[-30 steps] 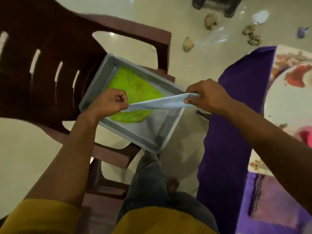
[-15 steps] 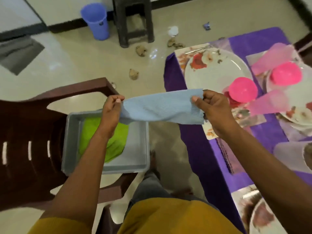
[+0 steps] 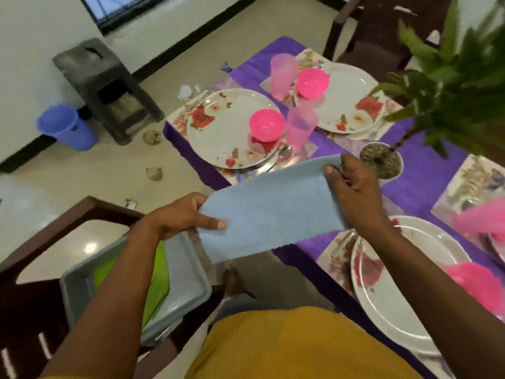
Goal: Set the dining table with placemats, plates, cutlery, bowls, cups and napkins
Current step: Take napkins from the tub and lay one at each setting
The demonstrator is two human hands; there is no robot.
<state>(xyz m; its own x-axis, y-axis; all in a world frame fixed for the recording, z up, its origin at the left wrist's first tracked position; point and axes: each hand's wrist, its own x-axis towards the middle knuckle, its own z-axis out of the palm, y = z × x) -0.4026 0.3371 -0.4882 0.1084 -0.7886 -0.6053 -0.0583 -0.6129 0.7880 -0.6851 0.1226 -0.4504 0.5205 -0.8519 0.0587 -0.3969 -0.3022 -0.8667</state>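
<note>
Both hands are clamped on the blue napkin [image 3: 269, 206] — left hand [image 3: 177, 216] pinching its near-left end with the thumb on top, right hand [image 3: 352, 187] gripping the far-right end, the two held well apart so the cloth stretches flat in the air over the bench's near-left edge. Under the left forearm sits a grey tray [image 3: 185, 272] on a brown chair [image 3: 41, 269], a green cloth [image 3: 157, 283] lying inside it. Beyond the napkin, the bench [image 3: 426, 170] wears a purple cover: a floral plate [image 3: 224, 129] carries a pink bowl [image 3: 266, 125], with a pink cup [image 3: 300, 127] just beside it and a spoon [image 3: 281, 154] at the plate's rim. A second plate [image 3: 347, 97] (with its own bowl and cup) lies farther back. Near the right forearm, a third plate [image 3: 396, 291] hugs the bench edge. A potted plant [image 3: 381, 162] stands just past the right hand. Bare floor [image 3: 82, 173] opens to the left.
</note>
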